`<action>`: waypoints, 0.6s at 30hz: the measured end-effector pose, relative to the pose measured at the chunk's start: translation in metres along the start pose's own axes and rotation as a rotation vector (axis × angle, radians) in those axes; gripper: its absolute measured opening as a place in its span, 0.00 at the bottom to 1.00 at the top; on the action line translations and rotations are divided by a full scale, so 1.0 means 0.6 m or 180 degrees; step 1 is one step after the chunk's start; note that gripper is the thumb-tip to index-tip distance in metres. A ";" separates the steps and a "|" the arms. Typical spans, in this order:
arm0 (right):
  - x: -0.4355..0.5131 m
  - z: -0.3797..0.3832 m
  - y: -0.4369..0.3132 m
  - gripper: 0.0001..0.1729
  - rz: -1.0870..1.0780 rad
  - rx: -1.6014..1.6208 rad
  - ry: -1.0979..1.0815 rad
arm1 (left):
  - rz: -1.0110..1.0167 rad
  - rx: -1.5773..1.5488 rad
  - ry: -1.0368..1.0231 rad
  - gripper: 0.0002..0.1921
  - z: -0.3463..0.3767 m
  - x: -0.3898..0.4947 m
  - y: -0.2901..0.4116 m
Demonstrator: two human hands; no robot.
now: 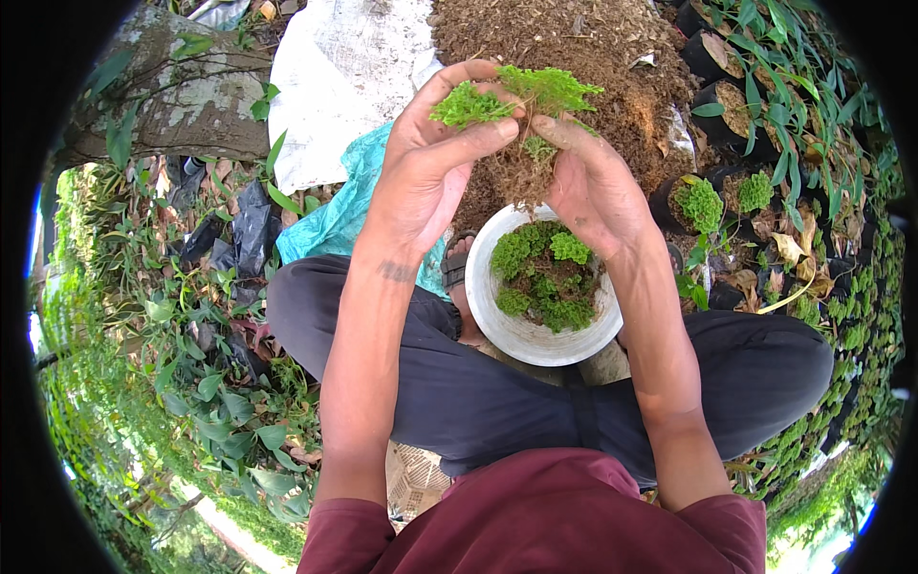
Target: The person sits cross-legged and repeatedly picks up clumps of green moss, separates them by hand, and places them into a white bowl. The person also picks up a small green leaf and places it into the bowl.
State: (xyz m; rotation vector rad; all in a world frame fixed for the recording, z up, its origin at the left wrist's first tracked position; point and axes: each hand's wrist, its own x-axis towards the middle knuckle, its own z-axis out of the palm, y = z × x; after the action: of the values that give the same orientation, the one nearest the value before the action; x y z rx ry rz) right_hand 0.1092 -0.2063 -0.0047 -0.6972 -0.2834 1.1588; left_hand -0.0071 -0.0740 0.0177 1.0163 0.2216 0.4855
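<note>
Above the basin, my left hand pinches a bright green, feathery spikemoss-like plant by its stems, thumb and fingers together. From the other side, my right hand grips the same plant, with the thumb against the stems. Brown roots with soil hang between both palms. Some right-hand fingers are hidden behind the plant and palm. A round white basin stands between my feet, below the hands. In it lie several darker green clumps of similar foliage with brown soil among them.
Loose brown potting mix is heaped ahead, beside a white sack and a teal plastic sheet. Black planting bags line the right; one holds a small green plant. A thick tree trunk lies at upper left.
</note>
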 end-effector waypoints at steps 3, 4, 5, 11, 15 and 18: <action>-0.002 0.001 -0.001 0.24 0.0046 -0.0016 0.0017 | 0.0048 0.0181 0.0005 0.31 0.001 -0.001 0.001; -0.002 0.001 -0.001 0.24 0.0041 -0.0022 0.0026 | 0.0047 0.0211 0.0003 0.29 0.002 -0.002 0.002; -0.002 0.001 -0.001 0.25 0.0035 -0.0029 0.0037 | 0.0063 0.0233 -0.0018 0.28 0.003 -0.002 0.002; 0.000 0.001 0.000 0.25 -0.0001 -0.0077 0.0043 | 0.0141 0.0240 0.0012 0.27 0.003 0.001 0.001; -0.001 0.001 0.001 0.24 -0.0002 0.0018 0.0048 | 0.0190 0.0192 0.0034 0.26 0.004 0.006 0.000; 0.000 0.002 0.001 0.24 -0.0031 0.0075 0.0054 | 0.0211 0.0152 -0.0060 0.28 0.006 0.003 -0.001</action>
State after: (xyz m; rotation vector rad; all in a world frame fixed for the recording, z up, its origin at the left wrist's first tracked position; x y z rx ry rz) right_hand 0.1085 -0.2058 -0.0043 -0.6839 -0.2582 1.1448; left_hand -0.0038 -0.0758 0.0192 1.0769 0.1837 0.5325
